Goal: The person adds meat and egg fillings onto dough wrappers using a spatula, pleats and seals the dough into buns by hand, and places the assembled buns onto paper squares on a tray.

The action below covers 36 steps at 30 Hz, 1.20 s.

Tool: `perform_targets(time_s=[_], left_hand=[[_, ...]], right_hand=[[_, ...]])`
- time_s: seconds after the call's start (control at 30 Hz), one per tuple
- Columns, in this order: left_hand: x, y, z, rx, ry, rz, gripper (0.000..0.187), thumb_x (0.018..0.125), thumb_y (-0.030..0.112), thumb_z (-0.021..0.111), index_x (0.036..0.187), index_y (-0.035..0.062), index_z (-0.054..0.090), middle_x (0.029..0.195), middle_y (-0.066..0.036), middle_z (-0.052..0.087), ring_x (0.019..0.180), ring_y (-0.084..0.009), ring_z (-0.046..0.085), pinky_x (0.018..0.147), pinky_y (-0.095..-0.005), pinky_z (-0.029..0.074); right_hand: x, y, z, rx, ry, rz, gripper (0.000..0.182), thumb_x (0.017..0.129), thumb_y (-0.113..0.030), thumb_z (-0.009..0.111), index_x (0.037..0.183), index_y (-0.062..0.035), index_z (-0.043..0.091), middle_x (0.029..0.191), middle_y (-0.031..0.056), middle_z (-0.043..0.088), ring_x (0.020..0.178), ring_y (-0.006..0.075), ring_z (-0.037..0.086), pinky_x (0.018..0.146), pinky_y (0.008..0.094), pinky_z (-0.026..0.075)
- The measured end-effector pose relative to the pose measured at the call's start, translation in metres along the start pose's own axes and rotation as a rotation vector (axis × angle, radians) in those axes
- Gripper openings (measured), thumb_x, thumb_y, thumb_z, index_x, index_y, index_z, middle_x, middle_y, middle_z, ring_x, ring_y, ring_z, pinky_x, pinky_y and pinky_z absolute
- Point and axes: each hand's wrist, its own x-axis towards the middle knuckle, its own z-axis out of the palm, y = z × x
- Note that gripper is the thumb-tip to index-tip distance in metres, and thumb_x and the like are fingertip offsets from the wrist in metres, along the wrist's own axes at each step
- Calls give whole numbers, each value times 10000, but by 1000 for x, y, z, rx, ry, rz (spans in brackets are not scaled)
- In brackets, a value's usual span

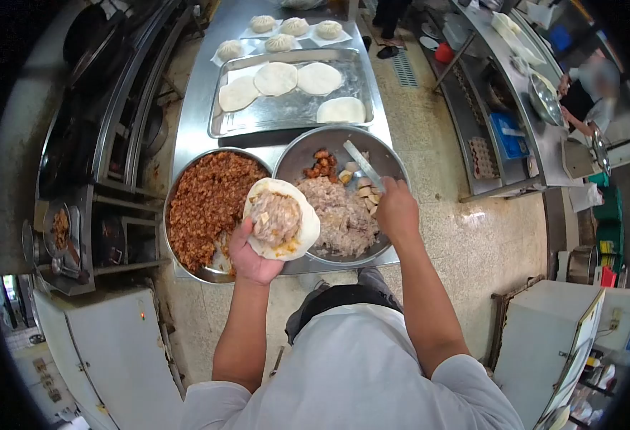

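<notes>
On the palm of my left hand (258,261) lies a round dough wrapper (303,228) with a mound of pale meat filling (275,218) on it. My right hand (397,211) is closed on a flat metal spatula (361,161), held over the right side of a large steel bowl (284,165). That bowl contains pale minced meat (340,215), reddish-brown pieces (322,165) and light chunks. Left of it, a round pan (166,215) is full of reddish-brown filling (211,201).
Beyond the bowls, a metal tray (293,119) holds several flat dough rounds (275,79). Several pleated buns (294,27) sit on paper squares behind it. Shelving (125,122) stands at the left. Another person (594,86) works at a counter (516,79) on the right.
</notes>
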Motion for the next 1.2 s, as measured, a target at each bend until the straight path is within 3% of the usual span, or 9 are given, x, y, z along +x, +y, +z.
perform_targets(time_s=[0.07, 0.1, 0.27, 0.7, 0.97, 1.2], left_hand=[[1, -20, 1, -80, 42, -17, 708, 869, 327, 666, 1466, 54, 400, 1463, -148, 479, 1357, -330, 450, 1163, -510, 313], [6, 29, -4, 31, 33, 14, 708, 869, 327, 666, 1466, 54, 400, 1463, -148, 479, 1357, -330, 450, 1163, -510, 313], [-10, 9, -2, -20, 93, 47, 697, 867, 320, 668, 1458, 54, 411, 1452, -141, 490, 1341, -332, 465, 1151, -518, 329], [-18, 11, -4, -10, 83, 23, 735, 832, 310, 707, 1460, 67, 413, 1440, -134, 504, 1326, -327, 480, 1141, -520, 344], [-9, 13, 0, 21, 98, -17, 722, 843, 329, 687, 1456, 62, 413, 1434, -145, 506, 1320, -331, 487, 1135, -519, 350], [13, 9, -6, 9, 92, -12, 669, 860, 303, 659, 1436, 51, 429, 1407, -146, 532, 1300, -324, 509, 1129, -517, 356]], right_hand=[[-6, 12, -25, -32, 19, -34, 309, 890, -115, 555, 1189, -49, 599, 1108, 235, 611, 928, 437, 658, 792, 506, 542], [4, -26, 1, 81, 38, -51, 309, 890, -115, 555, 1189, -49, 599, 1108, 235, 611, 928, 437, 658, 792, 506, 542], [-17, -3, -43, -157, -177, -6, 249, 884, -93, 502, 1068, 0, 642, 1009, 255, 649, 938, 445, 658, 812, 521, 531], [16, -13, 0, -51, -258, 33, 305, 880, -93, 477, 1106, 40, 632, 1054, 297, 652, 1010, 458, 643, 880, 508, 513], [15, -12, 22, 87, -38, -101, 262, 884, -96, 549, 1108, 15, 627, 1020, 277, 637, 924, 453, 642, 802, 531, 510], [18, -4, 31, 191, 41, -161, 266, 878, -66, 551, 1127, -9, 625, 1039, 246, 636, 957, 440, 621, 831, 517, 498]])
